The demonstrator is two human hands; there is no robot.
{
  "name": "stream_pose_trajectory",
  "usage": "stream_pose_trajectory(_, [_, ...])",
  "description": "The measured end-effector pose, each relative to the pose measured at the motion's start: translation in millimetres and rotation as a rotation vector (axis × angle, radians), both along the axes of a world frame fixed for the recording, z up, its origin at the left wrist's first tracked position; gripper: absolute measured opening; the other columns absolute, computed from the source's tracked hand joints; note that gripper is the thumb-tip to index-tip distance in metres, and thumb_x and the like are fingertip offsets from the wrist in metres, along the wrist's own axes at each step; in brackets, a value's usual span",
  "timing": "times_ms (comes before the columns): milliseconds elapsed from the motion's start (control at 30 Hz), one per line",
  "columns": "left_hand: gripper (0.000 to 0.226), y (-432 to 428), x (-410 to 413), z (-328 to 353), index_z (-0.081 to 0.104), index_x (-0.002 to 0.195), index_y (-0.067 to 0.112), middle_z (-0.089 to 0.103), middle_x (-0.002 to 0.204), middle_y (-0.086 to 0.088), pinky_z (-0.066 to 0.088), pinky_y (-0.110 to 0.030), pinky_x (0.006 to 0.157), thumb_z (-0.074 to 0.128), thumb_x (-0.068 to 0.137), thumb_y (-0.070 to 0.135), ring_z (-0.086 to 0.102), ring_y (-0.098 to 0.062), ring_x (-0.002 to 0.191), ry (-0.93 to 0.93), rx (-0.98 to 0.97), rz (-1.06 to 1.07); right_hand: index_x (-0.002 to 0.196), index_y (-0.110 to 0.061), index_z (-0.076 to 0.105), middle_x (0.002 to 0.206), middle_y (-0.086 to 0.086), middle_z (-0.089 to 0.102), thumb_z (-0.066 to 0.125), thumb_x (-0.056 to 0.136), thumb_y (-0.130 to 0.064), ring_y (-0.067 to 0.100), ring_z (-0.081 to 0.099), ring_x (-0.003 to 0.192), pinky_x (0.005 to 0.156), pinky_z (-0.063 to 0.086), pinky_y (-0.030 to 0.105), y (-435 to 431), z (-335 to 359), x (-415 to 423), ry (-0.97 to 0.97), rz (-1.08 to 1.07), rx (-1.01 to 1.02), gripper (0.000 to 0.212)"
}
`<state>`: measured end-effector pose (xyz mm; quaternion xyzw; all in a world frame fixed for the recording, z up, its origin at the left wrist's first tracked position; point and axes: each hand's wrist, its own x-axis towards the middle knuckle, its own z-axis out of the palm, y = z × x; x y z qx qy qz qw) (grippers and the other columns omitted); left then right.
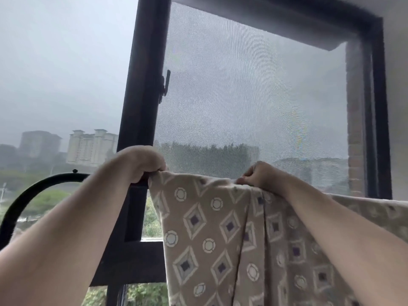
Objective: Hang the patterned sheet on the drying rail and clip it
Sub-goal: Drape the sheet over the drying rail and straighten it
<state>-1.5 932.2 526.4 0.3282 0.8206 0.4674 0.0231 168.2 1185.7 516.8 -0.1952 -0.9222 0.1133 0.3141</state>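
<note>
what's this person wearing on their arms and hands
Nothing worn shows. The left hand and right hand have no gloves; both forearms are bare to the frame edge, no sleeves, watch or bracelet. Fingers mostly hidden, so rings unclear.

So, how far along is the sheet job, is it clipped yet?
Done: the patterned sheet already hangs from its top edge before the window screen. In hand: the left hand grips its corner, the right hand pinches the edge. Left: clipping; no clip clearly shows.
</note>
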Motion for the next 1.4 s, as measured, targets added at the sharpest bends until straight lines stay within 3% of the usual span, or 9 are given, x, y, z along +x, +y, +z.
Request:
stream_pose_trajectory(133, [0.024,2.5,-4.1,1.1,0.070,0.093,-0.006,0.067,0.089,-0.018,0.046,-0.031,0.058,0.047,0.089,-0.001,0.059,-0.023,0.069,0.082,-0.072,0.078,0.076,-0.026,0.079,0.077,-0.002,0.076,0.077,0.076,-0.032,0.005,0.065,0.072,0.072,0.049,0.028,-9.3,0.6,5.4,-0.052,0.223,-0.038,0.007])
stream_pose_trajectory(300, [0.026,4.9,5.6,-1.1,0.066,0.097,-0.007,0.064,0.088,-0.019,0.043,-0.030,0.055,0.042,0.090,-0.002,0.055,-0.024,0.068,0.213,-0.187,0.122,0.090,-0.001,0.077,0.074,0.008,0.073,0.062,0.074,-0.071,0.014,0.065,0.060,0.057,0.050,0.021,-15.6,1.4,30.7,-0.180,0.400,-0.320,0.073])
stream_pose_trajectory(433, [0.017,8.8,5.6,-5.3,0.065,0.092,-0.001,0.065,0.085,-0.014,0.049,-0.030,0.055,0.049,0.087,0.002,0.057,-0.023,0.068,0.280,-0.108,0.153,0.081,-0.011,0.079,0.076,0.009,0.075,0.083,0.052,-0.068,0.015,0.068,0.062,0.058,0.053,0.024,-12.3,3.3,32.0,-0.332,0.414,-0.343,0.064])
stream_pose_trajectory(600, [0.012,-10.8,45.3,-85.3,0.059,0.096,0.014,0.057,0.099,0.002,0.043,-0.035,0.090,0.061,0.085,0.010,0.055,-0.021,0.096,0.706,0.853,0.408,0.084,-0.010,0.079,0.082,0.015,0.076,0.083,0.050,-0.069,0.020,0.070,0.066,0.062,0.057,0.028,-18.2,4.5,32.0,-0.362,0.410,-0.410,0.068])
stream_pose_trajectory(800, [0.024,-9.3,54.0,-150.0,0.066,0.091,0.013,0.072,0.091,-0.019,0.058,-0.045,0.068,0.056,0.095,0.034,0.068,-0.028,0.073,-0.403,1.053,-0.174,0.088,-0.004,0.078,0.088,0.023,0.074,0.086,0.042,-0.069,0.027,0.070,0.068,0.069,0.058,0.033,-22.1,1.4,20.8,-0.342,0.387,-0.435,0.081])
stream_pose_trajectory(933, [0.039,-24.2,46.2,-141.2,0.071,0.088,0.005,0.073,0.084,-0.019,0.058,-0.035,0.053,0.045,0.096,0.033,0.071,-0.027,0.066,-0.708,1.143,-0.491,0.091,0.000,0.077,0.098,0.032,0.070,0.086,0.045,-0.070,0.036,0.067,0.083,0.080,0.056,0.043,-20.6,1.4,22.4,-0.326,0.353,-0.424,0.085])
stream_pose_trajectory(1133, [0.067,-35.5,48.1,-185.2,0.075,0.088,0.003,0.072,0.085,-0.024,0.058,-0.031,0.057,0.091,0.047,0.052,0.070,-0.026,0.067,-0.451,0.812,-0.532,0.090,-0.006,0.079,0.092,0.023,0.074,0.084,0.050,-0.069,0.030,0.069,0.076,0.077,0.056,0.038,-17.9,1.6,28.4,-0.329,0.356,-0.433,0.075])
stream_pose_trajectory(1300, [0.018,-35.2,71.4,-153.8,0.065,0.073,0.001,0.064,0.068,-0.014,0.048,-0.029,0.057,0.068,0.084,0.016,0.058,-0.023,0.063,-0.146,0.821,-0.421,0.080,-0.011,0.079,0.077,0.013,0.075,0.076,0.067,-0.059,0.019,0.070,0.059,0.057,0.056,0.026,-26.3,2.7,29.2,-0.297,0.311,-0.457,0.050])
stream_pose_trajectory(1400, [0.021,-37.5,74.0,-104.3,0.067,0.068,0.011,0.062,0.056,0.009,0.042,-0.020,0.054,0.064,0.089,0.014,0.052,-0.002,0.051,0.392,0.718,-0.104,0.082,-0.012,0.080,0.081,0.014,0.075,0.067,0.075,-0.054,0.021,0.070,0.062,0.059,0.057,0.028,-31.0,3.5,27.0,-0.310,0.298,-0.466,0.045])
